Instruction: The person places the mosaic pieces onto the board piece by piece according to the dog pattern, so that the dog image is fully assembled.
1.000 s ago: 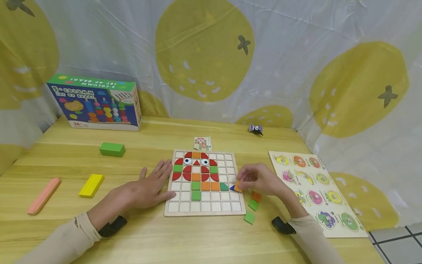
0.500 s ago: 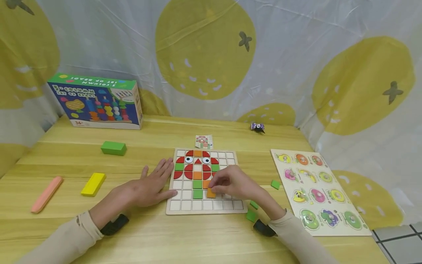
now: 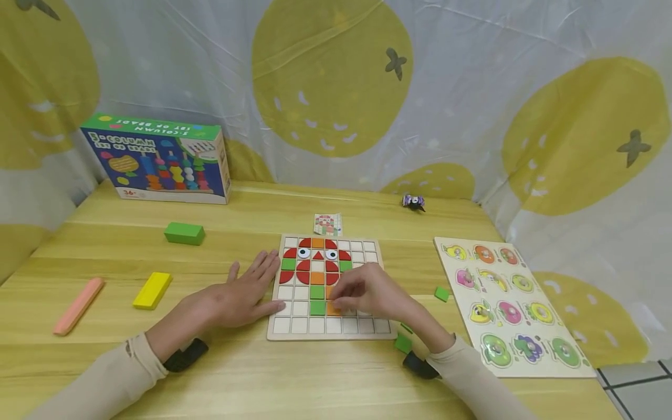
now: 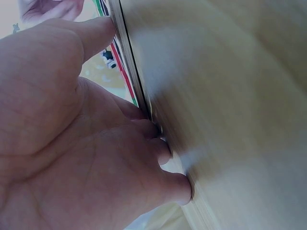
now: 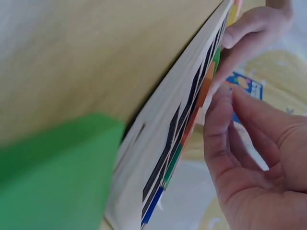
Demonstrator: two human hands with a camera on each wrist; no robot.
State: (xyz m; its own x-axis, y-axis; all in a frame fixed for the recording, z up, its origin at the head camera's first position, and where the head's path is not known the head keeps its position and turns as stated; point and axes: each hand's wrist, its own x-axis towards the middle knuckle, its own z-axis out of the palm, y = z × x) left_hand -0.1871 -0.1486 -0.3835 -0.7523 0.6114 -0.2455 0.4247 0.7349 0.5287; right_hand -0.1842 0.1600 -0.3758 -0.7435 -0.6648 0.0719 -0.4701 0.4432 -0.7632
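Colored tiles form a bird-like face pattern on the gridded wooden board [image 3: 294,324]. My right hand [image 3: 367,294] is over its lower middle, thumb and fingertips pinching an orange square tile [image 3: 333,309] beside a green square tile [image 3: 317,308]. In the right wrist view, the fingertips meet right by the orange tile [image 5: 205,84], low over the board. My left hand [image 3: 238,297] lies with fingers spread, fingertips and thumb on the board's left edge. The left wrist view shows its palm [image 4: 86,134] and the fingertips along that edge. The right hand hides several cells.
A small picture card [image 3: 328,224] lies behind the board. Loose green tiles [image 3: 403,343] sit near its right corner, another green tile [image 3: 441,293] farther right. A fruit puzzle board [image 3: 506,303], yellow block [image 3: 152,290], green block [image 3: 184,233], salmon stick [image 3: 79,306] and bead-set box [image 3: 157,160] stand around.
My right hand has carried the orange tile leftward from the board's right edge to the cell beside the lower green tile. The left hand has stayed at the left edge.
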